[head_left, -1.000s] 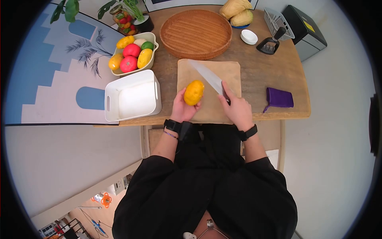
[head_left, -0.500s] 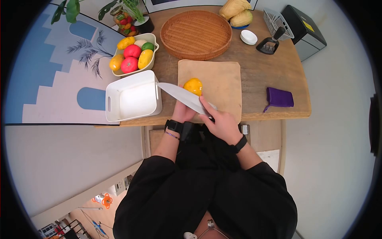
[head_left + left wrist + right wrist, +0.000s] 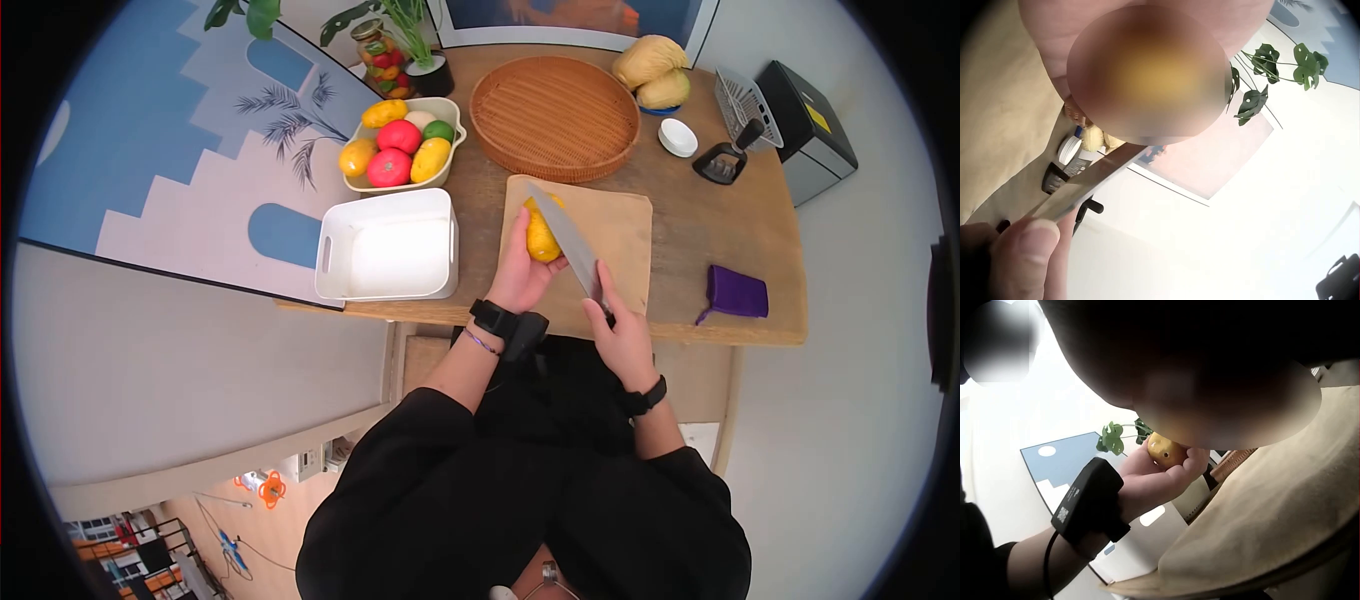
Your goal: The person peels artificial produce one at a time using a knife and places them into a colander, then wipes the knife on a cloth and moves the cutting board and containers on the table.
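My left hand (image 3: 522,275) holds a yellow mango (image 3: 541,238) over the tan cutting board (image 3: 625,225), fingers cupped round its underside. In the right wrist view the mango (image 3: 1165,452) shows a small dark spot at one end. My right hand (image 3: 628,345) grips a large kitchen knife (image 3: 568,238) near the base of its blade, the thumb and index finger beside the metal. The blade points up and left, overlapping the mango's upper right side in the head view. In the left wrist view the mango is blurred, with the knife blade (image 3: 1097,178) below it.
Left of the board are a white bin (image 3: 385,250) and a basket of fruit (image 3: 450,165). A round woven tray (image 3: 555,115) lies behind. To the right are a purple pouch (image 3: 738,292), a white bowl (image 3: 678,137) and a black-handled tool (image 3: 725,160).
The knife swung left across the front of the mango, then back to its right side, tip turned upward. The head view has shifted, so the table appears lower and further right.
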`<state>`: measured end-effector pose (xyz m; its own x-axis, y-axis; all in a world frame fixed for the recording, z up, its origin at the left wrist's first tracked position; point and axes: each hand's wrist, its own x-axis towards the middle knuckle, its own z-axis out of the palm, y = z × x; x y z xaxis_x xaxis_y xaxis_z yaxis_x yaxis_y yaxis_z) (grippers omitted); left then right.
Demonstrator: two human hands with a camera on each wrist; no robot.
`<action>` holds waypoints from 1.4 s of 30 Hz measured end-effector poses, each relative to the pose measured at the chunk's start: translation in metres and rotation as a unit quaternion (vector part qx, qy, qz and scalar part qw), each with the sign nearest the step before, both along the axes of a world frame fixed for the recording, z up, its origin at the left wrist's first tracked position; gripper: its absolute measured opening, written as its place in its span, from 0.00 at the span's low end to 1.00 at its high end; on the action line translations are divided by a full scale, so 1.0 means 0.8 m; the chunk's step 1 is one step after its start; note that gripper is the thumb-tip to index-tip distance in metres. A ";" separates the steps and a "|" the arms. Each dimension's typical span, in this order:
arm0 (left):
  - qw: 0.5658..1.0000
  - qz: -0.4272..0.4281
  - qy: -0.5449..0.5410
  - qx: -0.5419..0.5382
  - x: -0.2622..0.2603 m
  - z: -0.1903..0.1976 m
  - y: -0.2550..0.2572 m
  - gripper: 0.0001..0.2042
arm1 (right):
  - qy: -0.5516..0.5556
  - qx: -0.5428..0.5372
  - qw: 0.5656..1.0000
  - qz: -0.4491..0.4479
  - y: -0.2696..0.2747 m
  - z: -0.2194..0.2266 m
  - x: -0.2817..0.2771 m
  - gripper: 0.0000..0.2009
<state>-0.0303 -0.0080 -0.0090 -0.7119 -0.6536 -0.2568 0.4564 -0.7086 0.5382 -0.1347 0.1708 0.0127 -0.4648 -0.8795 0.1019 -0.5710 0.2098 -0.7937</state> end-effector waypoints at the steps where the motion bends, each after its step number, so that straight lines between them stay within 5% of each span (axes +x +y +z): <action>1: 1.000 -0.013 -0.008 -0.004 0.000 0.004 -0.004 0.24 | -0.004 -0.047 0.999 -0.011 0.002 -0.001 -0.001 0.30; 5: 0.998 -0.017 -0.062 -0.029 0.017 0.030 -0.043 0.19 | -0.013 -0.067 0.997 -0.044 0.021 -0.017 -0.020 0.30; 8: 0.934 0.021 -0.230 -0.272 0.033 0.088 -0.091 0.29 | -0.125 0.050 0.989 -0.065 0.037 0.000 -0.029 0.29; 13: 0.592 0.080 -0.508 -0.621 0.055 0.127 -0.236 0.35 | -0.126 0.080 0.985 -0.085 0.058 -0.005 -0.034 0.28; 14: 0.589 0.079 -0.504 -0.626 0.052 0.122 -0.259 0.35 | -0.132 0.106 0.981 -0.093 0.062 -0.004 -0.035 0.28; 16: 0.345 0.167 -0.585 -0.715 0.045 0.100 -0.302 0.33 | -0.077 0.047 0.992 -0.090 0.070 -0.030 -0.038 0.29; 17: 0.342 0.167 -0.578 -0.722 0.043 0.092 -0.321 0.33 | -0.020 -0.006 0.996 -0.082 0.071 -0.040 -0.040 0.30; 19: 0.264 0.096 -0.642 -0.714 0.038 0.073 -0.357 0.24 | -0.027 -0.011 0.996 -0.089 0.072 -0.033 -0.041 0.30; 20: 0.262 0.094 -0.636 -0.720 0.039 0.057 -0.372 0.24 | -0.034 -0.009 0.996 -0.087 0.075 -0.030 -0.040 0.30; 22: 0.282 -0.041 -0.685 -0.671 0.029 0.036 -0.396 0.20 | -0.037 -0.005 0.994 -0.099 0.081 -0.025 -0.043 0.30; 30: 0.307 -0.009 -0.697 -0.648 -0.002 0.081 -0.348 0.14 | -0.045 0.033 0.991 -0.121 0.104 -0.035 -0.057 0.32; 32: 0.352 0.032 -0.560 -0.749 -0.011 0.085 -0.320 0.13 | -0.054 0.018 0.993 -0.099 0.101 -0.028 -0.056 0.33; 34: 0.495 -0.019 -0.483 -0.722 -0.033 0.124 -0.231 0.12 | -0.073 0.003 0.993 -0.095 0.094 -0.030 -0.053 0.35; 37: 0.590 -0.165 -0.448 -0.651 -0.047 0.148 -0.099 0.15 | -0.089 0.009 0.992 -0.089 0.075 -0.028 -0.050 0.39; 40: 0.745 -0.288 -0.335 -0.500 -0.041 0.079 -0.005 0.20 | -0.073 0.033 0.994 -0.072 0.055 -0.030 -0.042 0.42; 42: 0.809 -0.274 -0.287 -0.433 -0.035 0.009 0.041 0.18 | -0.056 0.028 0.996 -0.061 0.050 -0.030 -0.033 0.43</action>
